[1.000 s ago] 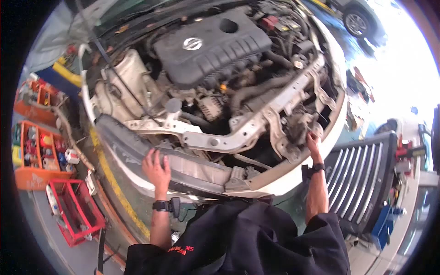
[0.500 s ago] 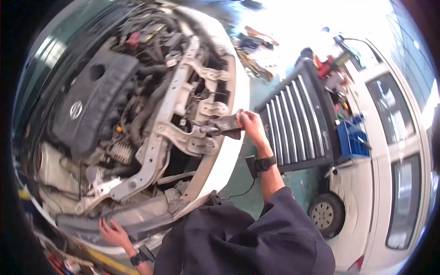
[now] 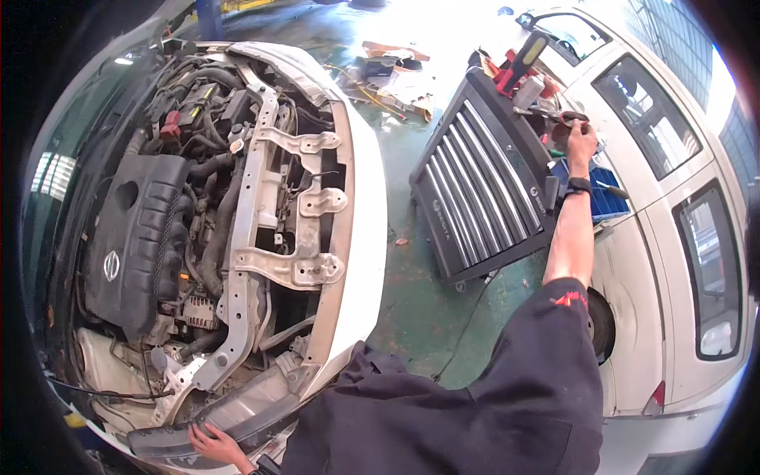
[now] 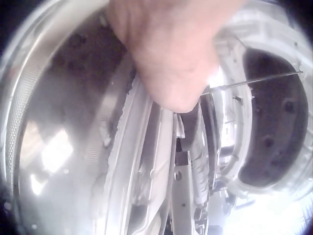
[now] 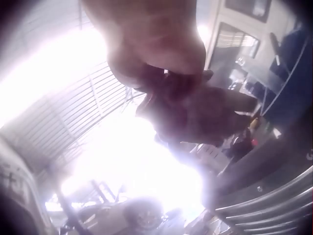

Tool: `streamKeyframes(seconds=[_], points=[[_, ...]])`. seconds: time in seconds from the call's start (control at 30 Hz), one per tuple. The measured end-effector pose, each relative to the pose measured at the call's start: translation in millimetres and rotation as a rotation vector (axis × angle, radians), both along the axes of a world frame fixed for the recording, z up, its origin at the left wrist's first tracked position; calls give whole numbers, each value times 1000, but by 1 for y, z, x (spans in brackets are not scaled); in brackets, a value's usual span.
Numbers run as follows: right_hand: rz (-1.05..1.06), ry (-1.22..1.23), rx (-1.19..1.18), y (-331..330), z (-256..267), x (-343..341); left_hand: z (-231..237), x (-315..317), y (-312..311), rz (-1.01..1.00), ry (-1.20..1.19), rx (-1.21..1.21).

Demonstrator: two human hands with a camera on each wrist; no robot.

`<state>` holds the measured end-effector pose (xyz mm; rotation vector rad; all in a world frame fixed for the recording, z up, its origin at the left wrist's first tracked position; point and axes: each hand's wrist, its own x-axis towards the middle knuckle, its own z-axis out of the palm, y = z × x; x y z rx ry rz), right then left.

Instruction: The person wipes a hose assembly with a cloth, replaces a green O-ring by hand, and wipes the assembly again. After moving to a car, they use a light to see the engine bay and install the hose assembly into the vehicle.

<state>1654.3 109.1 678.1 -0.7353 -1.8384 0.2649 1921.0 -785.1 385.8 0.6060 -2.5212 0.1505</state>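
My left hand (image 3: pixel 218 446) rests at the front end of the white car, its fingers spread on the dark strip (image 3: pixel 162 442) there. The left wrist view shows the back of that hand close to a headlight (image 4: pixel 58 142). My right arm reaches out to the tool cabinet (image 3: pixel 483 182), and the right hand (image 3: pixel 582 144) holds a dark work glove (image 5: pixel 210 115) over the cabinet's cluttered top. The glove hangs from the fingers, dim against the light in the right wrist view.
The open engine bay with its black engine cover (image 3: pixel 138 237) lies to the left. A blue bin (image 3: pixel 606 198) hangs at the cabinet's side, next to a white van (image 3: pixel 649 229). Cardboard and loose parts (image 3: pixel 396 75) lie on the green floor (image 3: pixel 404 293) beyond.
My right hand has carried the glove from the car's front frame over to the tool cabinet. The head view has turned right. My left hand stays on the car's front.
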Motion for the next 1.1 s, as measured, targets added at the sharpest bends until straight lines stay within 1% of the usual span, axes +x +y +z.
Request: streamKeyframes(seconds=[0.03, 0.07, 0.1, 0.17, 0.2, 0.27, 0.3, 0.37, 0.4, 0.43, 0.5, 0.53, 0.57, 0.63, 0.67, 0.7, 0.77, 0.8, 0.83, 0.9, 0.93, 1.0, 1.03, 1.07, 1.1], points=[[-47, 36, -20, 14, 2, 3, -2, 1, 0, 14, -15, 2], [133, 188, -69, 26, -2, 8, -3, 2, 0, 29, -29, -1], [23, 233, -40, 19, 3, 14, -4, 4, -3, 30, -23, 0], [-29, 286, -19, 6, 18, 30, -6, 3, -3, 64, -86, 17], [-50, 264, 17, -11, 26, 41, 2, 1, 4, 117, -126, 14], [-75, 227, 50, -32, 39, 60, 4, 1, 9, 121, -138, -14], [-90, 224, 48, -22, 37, 68, 3, 0, 7, 125, -152, -37], [-138, 134, -103, 8, 39, 83, 1, 1, 1, 94, -129, -34], [-193, 86, -141, 9, 43, 94, -1, 1, 0, 82, -105, -25], [-195, 83, -138, 10, 47, 103, 0, 0, 1, 79, -108, -23], [-415, -122, 10, 11, 57, 118, 0, 0, 4, 158, -159, -24], [-478, -202, 37, -5, 65, 122, -1, 0, 4, 154, -167, -18], [-483, -209, 45, 5, 65, 127, -3, 1, 3, 150, -155, -35], [-442, -341, 328, 33, 57, 138, -8, 2, -2, 140, -151, -51], [-475, -395, 374, 37, 52, 140, -13, 4, -6, 127, -127, -65], [-443, -444, 353, 46, 44, 142, -15, 5, -9, 115, -102, -79], [-422, -531, 195, 53, 22, 145, -19, 5, -16, 79, -86, -77], [-416, -567, 144, 59, 4, 148, -20, 7, -18, 45, -64, -77], [-408, -600, 93, 65, -13, 152, -20, 8, -17, 55, -66, -73], [-377, -596, -48, 65, -40, 152, -17, 6, -14, 59, -80, -57], [-440, -637, 45, 53, -44, 148, 2, -1, 3, 53, -48, -27], [-589, -737, 238, 29, -52, 141, 2, -3, 3, 37, -37, -46], [-684, -668, 345, 11, -59, 134, -1, -3, 2, -24, 26, 12], [-716, -719, 315, -25, -58, 122, 7, -7, 9, 26, -54, 27], [-547, -747, 349, -60, -61, 115, 10, -7, 17, 44, -24, 30]])
